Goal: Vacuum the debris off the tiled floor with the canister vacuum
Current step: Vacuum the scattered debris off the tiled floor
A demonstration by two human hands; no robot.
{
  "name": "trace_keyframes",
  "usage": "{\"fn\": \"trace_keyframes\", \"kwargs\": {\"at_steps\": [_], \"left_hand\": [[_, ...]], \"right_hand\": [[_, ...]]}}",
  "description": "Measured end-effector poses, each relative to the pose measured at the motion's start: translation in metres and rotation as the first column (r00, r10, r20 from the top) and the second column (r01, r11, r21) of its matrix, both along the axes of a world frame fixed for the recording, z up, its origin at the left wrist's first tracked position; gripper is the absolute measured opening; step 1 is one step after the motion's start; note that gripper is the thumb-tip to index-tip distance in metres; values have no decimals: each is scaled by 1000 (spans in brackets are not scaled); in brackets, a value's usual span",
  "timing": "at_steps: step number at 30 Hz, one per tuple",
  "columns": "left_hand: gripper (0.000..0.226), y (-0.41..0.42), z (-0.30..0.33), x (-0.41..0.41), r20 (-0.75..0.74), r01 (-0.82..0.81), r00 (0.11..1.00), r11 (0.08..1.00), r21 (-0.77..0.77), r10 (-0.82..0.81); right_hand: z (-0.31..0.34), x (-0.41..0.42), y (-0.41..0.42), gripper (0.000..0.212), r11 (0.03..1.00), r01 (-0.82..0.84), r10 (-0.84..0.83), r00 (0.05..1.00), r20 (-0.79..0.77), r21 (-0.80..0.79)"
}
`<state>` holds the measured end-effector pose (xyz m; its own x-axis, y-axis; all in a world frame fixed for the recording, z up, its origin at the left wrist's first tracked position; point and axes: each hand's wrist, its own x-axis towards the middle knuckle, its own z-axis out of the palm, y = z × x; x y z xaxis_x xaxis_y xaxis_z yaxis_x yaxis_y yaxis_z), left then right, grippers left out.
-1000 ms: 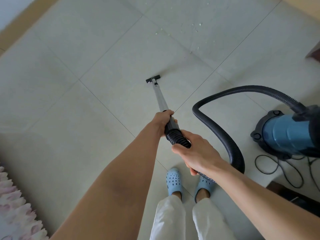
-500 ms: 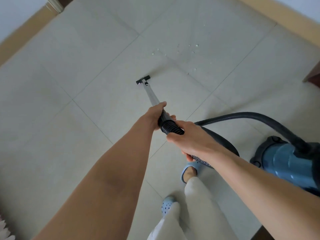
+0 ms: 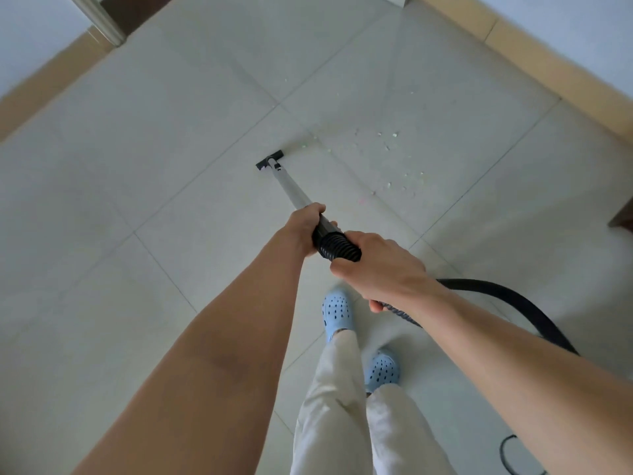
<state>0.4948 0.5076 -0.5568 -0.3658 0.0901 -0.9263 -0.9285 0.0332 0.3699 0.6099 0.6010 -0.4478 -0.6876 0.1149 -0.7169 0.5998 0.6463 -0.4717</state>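
Observation:
A grey metal wand (image 3: pixel 291 188) ends in a small black nozzle (image 3: pixel 269 160) resting on the pale tiled floor (image 3: pixel 171 166). My left hand (image 3: pixel 303 226) grips the wand's black upper end. My right hand (image 3: pixel 380 269) is closed around the ribbed black hose (image 3: pixel 339 248) just behind it. The hose curves off to the lower right (image 3: pixel 513 303). Small pale debris (image 3: pixel 387 149) lies scattered on the tiles to the right of and beyond the nozzle. The canister itself is out of view.
Tan skirting (image 3: pixel 534 60) runs along the wall at upper right and another strip (image 3: pixel 44 87) at upper left. A door frame (image 3: pixel 102 22) stands top left. A dark furniture corner (image 3: pixel 621 219) shows at right. My blue clogs (image 3: pixel 337 313) stand below; a black cable (image 3: pixel 507 454) loops bottom right.
I have stepped forward; the blue canister has dropped out of view behind my right arm. The debris patch now lies closer, just right of the nozzle.

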Motion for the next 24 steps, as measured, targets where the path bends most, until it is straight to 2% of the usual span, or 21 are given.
{"fn": "trace_keyframes", "kwargs": {"at_steps": [10,15,24], "left_hand": [[24,26,17,-72,45,-17,999,999,30,15],[20,52,26,-70,62,-25,998,998,58,21],[15,96,31,-47,49,33,998,998,53,-35]], "right_hand": [[20,-76,26,20,997,-39,38,999,5,70],[34,-76,46,22,990,-66,65,998,15,127],[40,-51,86,19,993,-47,45,999,20,108]]}}
